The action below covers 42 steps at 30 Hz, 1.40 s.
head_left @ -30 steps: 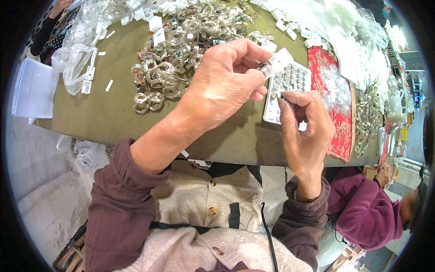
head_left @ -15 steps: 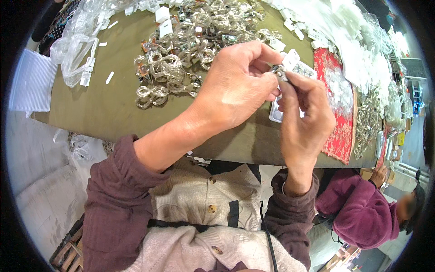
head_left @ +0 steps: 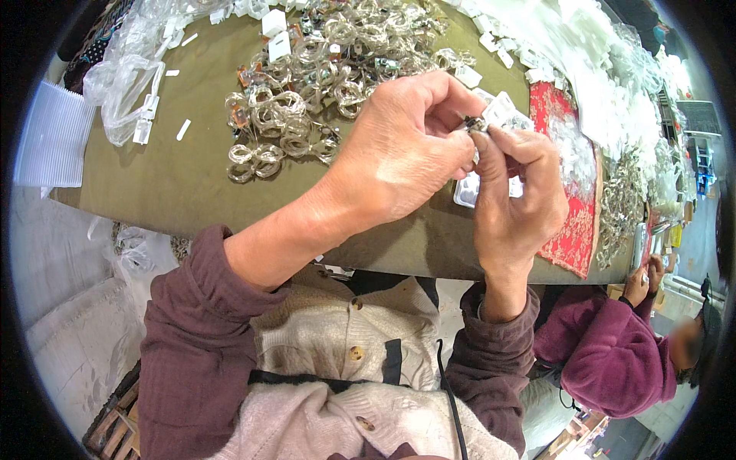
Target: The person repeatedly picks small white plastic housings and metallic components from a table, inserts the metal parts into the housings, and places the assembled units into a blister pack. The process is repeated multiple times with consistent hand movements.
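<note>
My left hand [head_left: 395, 149] and my right hand [head_left: 520, 180] meet above the table, right of centre. Between their thumbs and fingertips they pinch a small silver-and-dark part [head_left: 475, 123]; its exact kind is too small to tell. Beneath and behind the right hand lies a white plastic tray [head_left: 464, 193] with round hollows, partly covered by the fingers. To the left of my hands spreads a pile of coiled thin clear-silver wires [head_left: 307, 115], with small green and orange pieces among them.
White plastic pieces [head_left: 279, 46] and clear bags [head_left: 115, 92] lie around the olive tabletop [head_left: 176, 184]. A red patterned cloth [head_left: 563, 238] carries clear bits at the right. Ribbed white sheets [head_left: 54, 138] stand far left. A person in a purple top [head_left: 613, 353] works at the right.
Both hands keep the small part pinched at nearly the same place, with slight shifts of the fingers. The other person's hands have come together at the table edge.
</note>
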Tool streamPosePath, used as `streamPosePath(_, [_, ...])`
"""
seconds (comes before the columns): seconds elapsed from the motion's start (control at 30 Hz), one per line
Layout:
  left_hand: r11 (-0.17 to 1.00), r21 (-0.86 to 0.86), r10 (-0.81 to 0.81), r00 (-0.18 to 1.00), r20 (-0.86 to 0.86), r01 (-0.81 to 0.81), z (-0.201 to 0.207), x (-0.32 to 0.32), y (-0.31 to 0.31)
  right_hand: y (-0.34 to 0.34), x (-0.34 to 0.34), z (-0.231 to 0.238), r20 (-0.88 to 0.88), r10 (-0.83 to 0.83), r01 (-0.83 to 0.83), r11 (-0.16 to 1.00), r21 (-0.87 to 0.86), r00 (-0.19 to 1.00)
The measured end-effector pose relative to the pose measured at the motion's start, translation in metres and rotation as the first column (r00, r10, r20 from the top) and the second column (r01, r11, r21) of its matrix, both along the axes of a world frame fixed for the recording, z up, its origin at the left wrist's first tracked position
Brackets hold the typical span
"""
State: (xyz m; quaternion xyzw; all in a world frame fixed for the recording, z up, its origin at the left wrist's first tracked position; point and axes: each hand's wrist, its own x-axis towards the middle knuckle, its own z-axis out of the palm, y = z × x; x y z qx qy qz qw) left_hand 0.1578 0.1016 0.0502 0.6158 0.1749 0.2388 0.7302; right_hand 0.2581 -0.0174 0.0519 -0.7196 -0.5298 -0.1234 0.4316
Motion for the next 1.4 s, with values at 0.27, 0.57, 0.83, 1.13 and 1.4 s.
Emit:
streamPosePath(0.27, [0.988,0.151,0.043,0.999,-0.02,-0.039,0.001,-0.001,-0.008,-0.005,0.003,0.012,-0.603,0.086,-0.088,0.996,0.026,0.793])
streamPosePath(0.57, [0.998,0.064,-0.021,1.0,0.007,0.021,0.007,-0.001,-0.007,-0.019,0.03,0.031,-0.861,0.272,-0.29,0.944,0.154,0.429])
streamPosePath(0.83, [0.998,-0.024,0.062,0.998,-0.025,-0.063,0.01,-0.003,0.001,-0.059,0.038,0.014,-0.109,-0.266,0.196,0.882,-0.429,0.958])
streamPosePath(1.13, [0.996,-0.081,0.02,1.0,-0.017,-0.021,0.01,-0.002,0.001,-0.051,0.036,0.004,0.174,-0.099,0.163,0.899,-0.406,0.98])
streamPosePath(1.4, [0.992,-0.118,-0.043,0.999,0.005,0.043,0.003,-0.001,0.002,-0.043,0.037,0.014,0.063,0.004,0.018,0.939,-0.345,0.998])
